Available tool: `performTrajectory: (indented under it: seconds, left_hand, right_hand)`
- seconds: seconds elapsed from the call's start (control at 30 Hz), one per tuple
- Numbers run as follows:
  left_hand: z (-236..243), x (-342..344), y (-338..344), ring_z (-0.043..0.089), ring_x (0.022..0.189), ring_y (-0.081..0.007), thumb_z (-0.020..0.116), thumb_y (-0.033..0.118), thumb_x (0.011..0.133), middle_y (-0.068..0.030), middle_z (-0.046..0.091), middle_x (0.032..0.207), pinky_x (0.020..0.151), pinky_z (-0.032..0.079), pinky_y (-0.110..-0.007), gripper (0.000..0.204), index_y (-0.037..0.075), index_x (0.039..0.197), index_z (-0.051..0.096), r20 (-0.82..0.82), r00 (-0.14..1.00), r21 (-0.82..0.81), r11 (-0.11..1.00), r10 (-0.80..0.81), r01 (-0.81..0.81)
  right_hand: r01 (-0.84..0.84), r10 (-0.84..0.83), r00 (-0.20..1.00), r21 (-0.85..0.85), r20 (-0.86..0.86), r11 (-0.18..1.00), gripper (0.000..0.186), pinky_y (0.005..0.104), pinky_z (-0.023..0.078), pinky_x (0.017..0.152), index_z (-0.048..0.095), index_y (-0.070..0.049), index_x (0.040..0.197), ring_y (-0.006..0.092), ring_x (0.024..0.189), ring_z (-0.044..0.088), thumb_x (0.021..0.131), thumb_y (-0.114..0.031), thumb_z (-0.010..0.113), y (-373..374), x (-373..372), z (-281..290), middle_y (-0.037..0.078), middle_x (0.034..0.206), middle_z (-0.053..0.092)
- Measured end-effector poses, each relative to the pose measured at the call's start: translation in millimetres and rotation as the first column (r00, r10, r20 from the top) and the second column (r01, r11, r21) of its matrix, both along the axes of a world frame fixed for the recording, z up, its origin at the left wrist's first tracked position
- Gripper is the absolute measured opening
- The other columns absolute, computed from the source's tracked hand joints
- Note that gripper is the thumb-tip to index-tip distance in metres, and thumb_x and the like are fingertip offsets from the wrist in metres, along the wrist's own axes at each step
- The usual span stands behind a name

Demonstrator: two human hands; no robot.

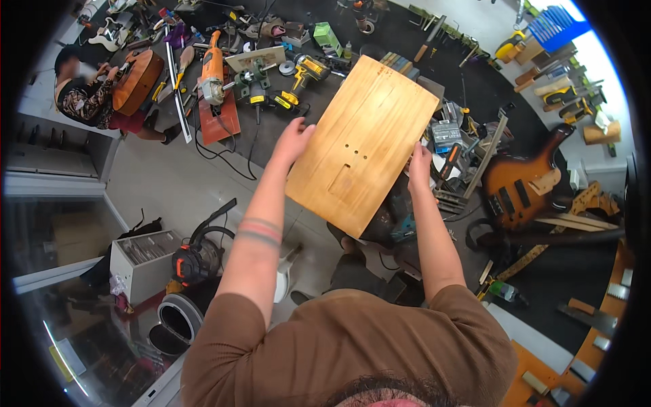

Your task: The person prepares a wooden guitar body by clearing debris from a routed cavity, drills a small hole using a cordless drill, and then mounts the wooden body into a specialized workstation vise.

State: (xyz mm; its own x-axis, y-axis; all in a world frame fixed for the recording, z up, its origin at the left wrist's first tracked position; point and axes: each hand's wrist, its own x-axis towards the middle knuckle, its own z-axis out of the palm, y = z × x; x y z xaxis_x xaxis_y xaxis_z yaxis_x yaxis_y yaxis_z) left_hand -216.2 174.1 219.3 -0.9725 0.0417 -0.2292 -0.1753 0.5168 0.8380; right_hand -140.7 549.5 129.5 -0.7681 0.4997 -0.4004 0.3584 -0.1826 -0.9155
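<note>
Holds one wooden board [371,132] with three holes [356,152] between left hand [294,142] and right hand [420,167], right of one drill [310,68].

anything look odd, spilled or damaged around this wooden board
Nothing looks clearly spilled or broken. What stands out is the black cable looping down off the bench, left of the wooden board: hanging loose, it could snag. The board's three holes and recess look neatly cut, not damaged.

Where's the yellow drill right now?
In the head view, the yellow drill lies on the dark bench, just beyond the left hand, between the orange grinder and the wooden board.
</note>
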Motion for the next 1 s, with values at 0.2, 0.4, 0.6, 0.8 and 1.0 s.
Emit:
performTrajectory:
  seconds: [0.2,0.4,0.6,0.8,1.0]
  left_hand:
    - [-23.5,-12.9,47.6,0.073,0.102,-0.0244,0.070,0.048,0.099,-0.0180,0.076,0.113,0.089,0.055,-0.039,0.059,-0.003,0.129,0.066,0.161,0.986,-0.082,0.996,0.044,-0.031]
    - [36.7,81.5,19.1,0.073,0.093,-0.0262,0.071,0.047,0.098,-0.0177,0.076,0.101,0.084,0.055,-0.039,0.053,-0.005,0.112,0.069,0.110,0.979,0.042,0.984,0.170,-0.175]
    - [89.3,216.2,-57.7,0.066,0.089,-0.0160,0.076,0.033,0.097,-0.0096,0.071,0.098,0.080,0.054,-0.033,0.040,-0.002,0.112,0.063,0.038,0.957,0.189,0.939,0.286,-0.288]
    - [191.8,398.1,-101.8,0.057,0.090,-0.0124,0.081,0.010,0.091,-0.0045,0.061,0.099,0.081,0.050,-0.031,0.033,0.002,0.112,0.057,-0.188,0.820,0.260,0.832,0.541,-0.490]
    - [262.4,531.3,-95.1,0.057,0.074,-0.0245,0.087,0.005,0.075,-0.0088,0.059,0.090,0.067,0.046,-0.037,0.043,0.006,0.106,0.058,-0.737,0.606,-0.193,0.765,0.300,-0.614]
  right_hand:
    - [0.015,-0.022,0.999,-0.161,-0.042,0.987,0.058,0.0415,0.049,0.104,0.051,0.015,0.137,0.0336,0.121,0.064,0.112,-0.037,0.043,-42.2,-2.4,47.0,0.024,0.129,0.066]
    - [-0.104,0.032,0.973,-0.306,-0.230,0.946,0.056,0.0404,0.041,0.115,0.040,0.007,0.151,0.0281,0.138,0.052,0.113,-0.034,0.049,-63.6,72.8,94.7,0.020,0.151,0.051]
    - [-0.444,0.381,0.888,-0.265,-0.258,0.856,0.062,0.0408,0.036,0.119,0.038,0.002,0.154,0.0278,0.143,0.048,0.107,-0.030,0.061,-112.1,154.8,142.9,0.017,0.155,0.051]
    - [-0.508,0.389,0.838,-0.806,-0.383,0.303,0.073,0.0458,0.030,0.123,0.043,-0.004,0.156,0.0310,0.149,0.042,0.106,-0.057,0.050,-206.8,161.0,186.8,0.011,0.162,0.048]
    - [-0.652,0.389,0.596,-0.706,-0.703,-0.276,0.053,0.0487,0.036,0.121,0.065,-0.008,0.112,0.0298,0.125,0.059,0.111,-0.055,0.039,-340.6,175.5,216.3,0.008,0.117,0.068]
